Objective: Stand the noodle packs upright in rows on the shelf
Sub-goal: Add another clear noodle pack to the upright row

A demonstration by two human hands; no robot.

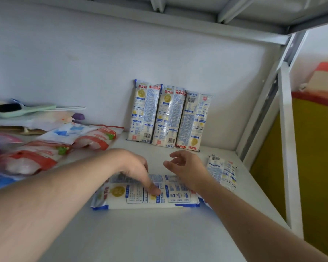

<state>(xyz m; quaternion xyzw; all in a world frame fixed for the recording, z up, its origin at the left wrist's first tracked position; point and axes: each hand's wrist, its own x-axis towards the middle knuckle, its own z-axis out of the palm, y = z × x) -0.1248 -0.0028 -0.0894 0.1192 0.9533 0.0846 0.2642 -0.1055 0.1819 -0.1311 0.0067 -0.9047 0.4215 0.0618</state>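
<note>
Three white-and-blue noodle packs stand upright side by side against the back wall: a left pack (143, 110), a middle pack (168, 116) and a right pack (194, 120). Another noodle pack (133, 197) lies flat on the white shelf (159, 233) in front of me, with a second one partly under it. My left hand (134, 167) reaches down, its fingertips touching the top of this flat pack. Just above the same pack hovers my right hand (186, 167), fingers spread and empty. One more pack (222, 172) lies flat at the right.
Red-and-white bags (95, 138) and a blue-and-white bag (64, 132) are piled at the left. Behind them lies a green brush (17, 109) on a stack of things. A white shelf post (286, 138) bounds the right side, and another shelf hangs overhead.
</note>
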